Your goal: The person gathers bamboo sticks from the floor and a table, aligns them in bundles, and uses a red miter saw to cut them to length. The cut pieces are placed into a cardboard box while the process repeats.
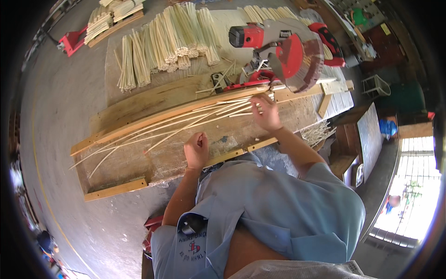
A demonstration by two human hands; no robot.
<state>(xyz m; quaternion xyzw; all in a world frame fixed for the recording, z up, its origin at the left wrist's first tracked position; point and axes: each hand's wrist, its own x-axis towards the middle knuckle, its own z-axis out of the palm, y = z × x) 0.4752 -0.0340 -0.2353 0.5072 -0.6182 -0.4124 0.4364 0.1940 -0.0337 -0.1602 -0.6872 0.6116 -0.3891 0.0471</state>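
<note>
Long sticks lie along the surface; saw at its right end, bundles behind.

Grey concrete floor; bright barred window at right.
</note>
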